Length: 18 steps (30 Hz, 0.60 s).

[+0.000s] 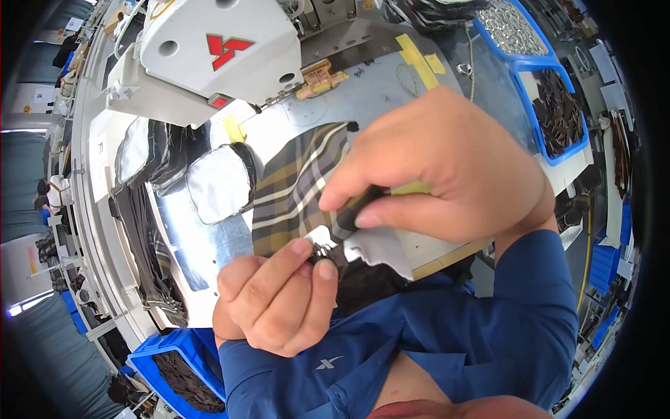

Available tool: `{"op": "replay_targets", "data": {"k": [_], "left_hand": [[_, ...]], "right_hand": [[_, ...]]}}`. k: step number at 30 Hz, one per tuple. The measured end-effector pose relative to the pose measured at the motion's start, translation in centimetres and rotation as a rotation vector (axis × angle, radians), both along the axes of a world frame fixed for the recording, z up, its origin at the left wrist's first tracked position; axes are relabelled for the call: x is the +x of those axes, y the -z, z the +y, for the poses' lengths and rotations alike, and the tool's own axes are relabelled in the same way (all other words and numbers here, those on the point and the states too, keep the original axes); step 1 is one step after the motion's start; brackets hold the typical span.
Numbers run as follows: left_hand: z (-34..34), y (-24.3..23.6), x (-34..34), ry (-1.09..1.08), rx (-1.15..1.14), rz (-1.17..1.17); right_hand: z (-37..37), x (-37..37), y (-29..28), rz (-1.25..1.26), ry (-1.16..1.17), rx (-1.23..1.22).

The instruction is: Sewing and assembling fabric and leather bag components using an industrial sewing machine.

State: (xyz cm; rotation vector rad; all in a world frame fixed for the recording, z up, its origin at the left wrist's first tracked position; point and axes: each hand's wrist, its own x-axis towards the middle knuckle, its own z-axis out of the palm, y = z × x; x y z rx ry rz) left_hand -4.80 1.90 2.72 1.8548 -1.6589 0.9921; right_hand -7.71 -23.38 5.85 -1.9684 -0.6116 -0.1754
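In front of my chest, my left hand [283, 297] pinches a small shiny metal fitting [322, 253] between thumb and fingertips. Above and to its right, my right hand [433, 171] grips a short dark strap [347, 223] between thumb and forefinger. The strap's lower end meets the metal fitting; whether it passes through cannot be made out. Beneath both hands lies a plaid fabric piece [289, 188] in olive, black and white. White sheet material [384, 251] with an uneven edge shows under my right hand.
A white sewing machine [174, 52] stands at the far left of the worktop. White-faced padded pieces [220, 183] lie below it, beside hanging dark straps [143, 244]. Blue bins hold metal rings [513, 28] and dark strips [557, 112] at far right. Another blue bin [157, 342] sits lower left.
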Motion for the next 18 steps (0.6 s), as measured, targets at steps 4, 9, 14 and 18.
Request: {"op": "replay_targets", "data": {"k": [4,9,14,18], "left_hand": [[-0.3,0.3,-0.5,0.065,-0.061,0.041],[-0.2,0.2,-0.5,0.085,-0.096,0.129],[-0.3,0.2,-0.9,0.095,-0.111,0.114],[-0.2,0.1,-1.5,0.042,-0.104,0.072]], "right_hand": [[0.3,-0.1,0.8,-0.347,0.042,-0.29],[1.4,0.7,1.3,-0.81,0.162,-0.302],[0.8,-0.3,0.4,-0.683,-0.103,-0.433],[1.0,-0.5,0.7,-0.703,-0.078,-0.459]]}}
